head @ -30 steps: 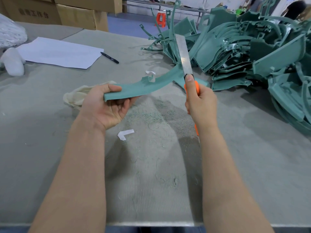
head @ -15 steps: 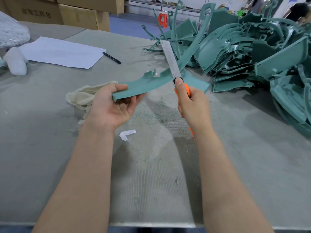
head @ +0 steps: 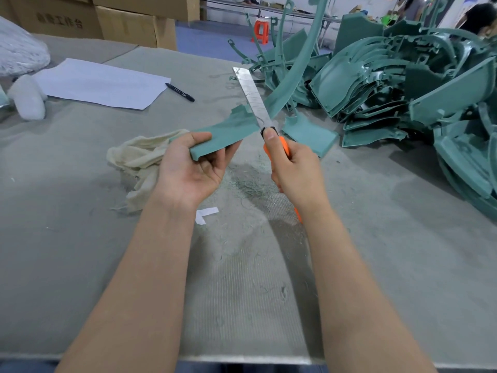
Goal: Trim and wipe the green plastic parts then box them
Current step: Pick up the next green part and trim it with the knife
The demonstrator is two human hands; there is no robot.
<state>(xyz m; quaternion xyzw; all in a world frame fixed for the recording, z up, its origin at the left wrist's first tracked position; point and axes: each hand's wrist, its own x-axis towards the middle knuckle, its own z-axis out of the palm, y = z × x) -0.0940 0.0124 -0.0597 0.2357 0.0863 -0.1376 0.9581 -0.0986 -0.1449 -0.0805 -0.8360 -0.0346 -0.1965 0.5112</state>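
My left hand (head: pixel 192 168) grips the near end of a long curved green plastic part (head: pixel 228 131), which arcs up and away to the right. An orange-handled utility knife (head: pixel 279 149) sits in my right hand (head: pixel 294 170), thumb on the slider. Its long steel blade (head: pixel 251 96) lies against the part's edge, close to my left hand. A cream wiping cloth (head: pixel 139 157) is crumpled on the table just left of my left hand.
A big heap of green parts (head: pixel 403 84) fills the right side of the grey table (head: pixel 80 238). One flat green piece (head: pixel 309 134) lies beyond my right hand. Paper (head: pixel 102 83), a black pen (head: pixel 179 92), green shavings and cardboard boxes (head: pixel 134 25) are at the back left.
The blade has slid down the green part's edge toward my left hand, tilting further left. Both hands have drawn closer together.
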